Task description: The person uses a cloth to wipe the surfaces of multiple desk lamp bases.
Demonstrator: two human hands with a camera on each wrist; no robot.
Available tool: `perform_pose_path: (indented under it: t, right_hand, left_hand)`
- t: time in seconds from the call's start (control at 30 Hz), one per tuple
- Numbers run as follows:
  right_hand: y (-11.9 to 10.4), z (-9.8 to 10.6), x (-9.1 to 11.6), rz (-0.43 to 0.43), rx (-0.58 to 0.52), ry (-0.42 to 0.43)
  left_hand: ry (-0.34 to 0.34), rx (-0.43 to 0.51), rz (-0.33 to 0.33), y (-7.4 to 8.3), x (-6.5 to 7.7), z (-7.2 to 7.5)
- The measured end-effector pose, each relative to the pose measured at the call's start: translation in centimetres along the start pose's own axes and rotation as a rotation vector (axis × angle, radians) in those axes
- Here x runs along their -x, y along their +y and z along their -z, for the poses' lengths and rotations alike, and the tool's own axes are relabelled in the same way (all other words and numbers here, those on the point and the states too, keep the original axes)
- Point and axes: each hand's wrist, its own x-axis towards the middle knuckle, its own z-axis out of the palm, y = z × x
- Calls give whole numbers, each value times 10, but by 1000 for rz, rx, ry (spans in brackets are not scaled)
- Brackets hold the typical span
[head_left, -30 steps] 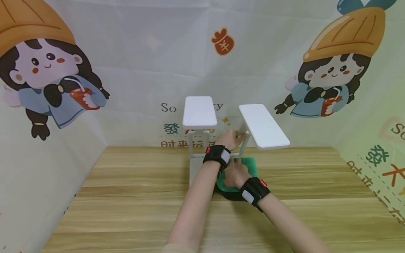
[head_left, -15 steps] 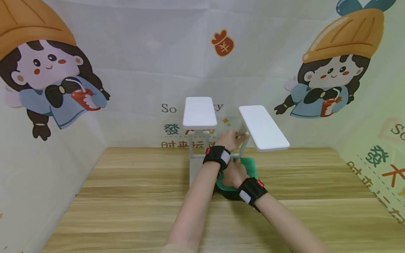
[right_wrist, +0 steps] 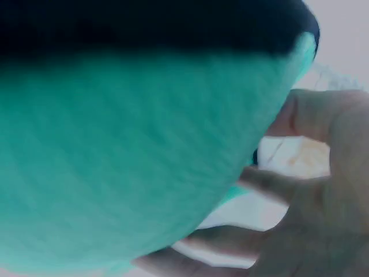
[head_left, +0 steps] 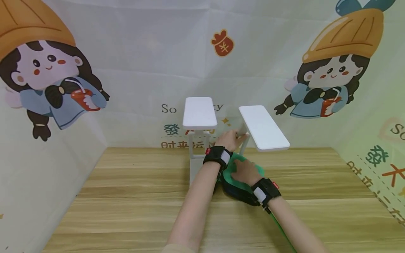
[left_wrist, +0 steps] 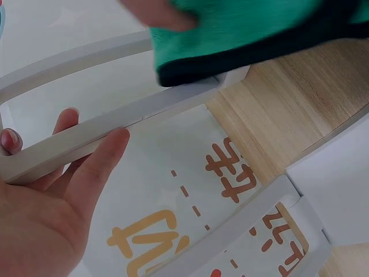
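My left hand [head_left: 229, 140] holds the post of the right-hand white stand [head_left: 264, 126], which has a flat rounded top and is turned at an angle. In the left wrist view, thumb and fingers curl around its pale bar [left_wrist: 138, 112]. With my right hand [head_left: 247, 172] I grip a green fabric pad with a black edge [head_left: 235, 175], low beside the stand's legs. Up close in the right wrist view, the fingertips [right_wrist: 219, 239] lie along the border of the green fabric [right_wrist: 127, 150]. Much of the pad's middle is hidden by the right hand.
A second white stand [head_left: 200, 112] is just left of the left hand, its grey-white base [head_left: 195, 170] on the wooden table [head_left: 126, 196]. A green cord [head_left: 281, 230] runs under the right forearm. A printed cloth [head_left: 142, 52] hangs behind.
My right hand has moved right with the green pad, which is now tilted and away from the stand's lower bar. The left hand and both stands have stayed put.
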Motion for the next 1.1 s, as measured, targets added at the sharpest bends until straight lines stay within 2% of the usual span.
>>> perform_pose_path:
  t: [0.07,0.13,0.33,0.57,0.63,0.87,1.1]
  right_hand:
    - [7,5,0,4,-77,-54]
    - [9,11,3,18,-105,-96]
    - [8,20,3,38,-79,-204]
    - [28,13,-8,80,-164,-133]
    - [31,13,-6,93,-185,-156]
    - [32,27,3,118,-153,-299]
    - [40,23,-8,90,-200,-242]
  left_hand:
    - [-8,3,6,-2,-2,-1]
    - [-11,-2,7,-4,-4,-1]
    - [-5,-3,-15,-3,-3,4]
    - [-10,5,-17,-2,-2,1]
    - [-16,7,-10,-3,-3,0]
    - [-12,43,-9,0,-2,3]
    - [-17,49,-8,-2,-5,-2]
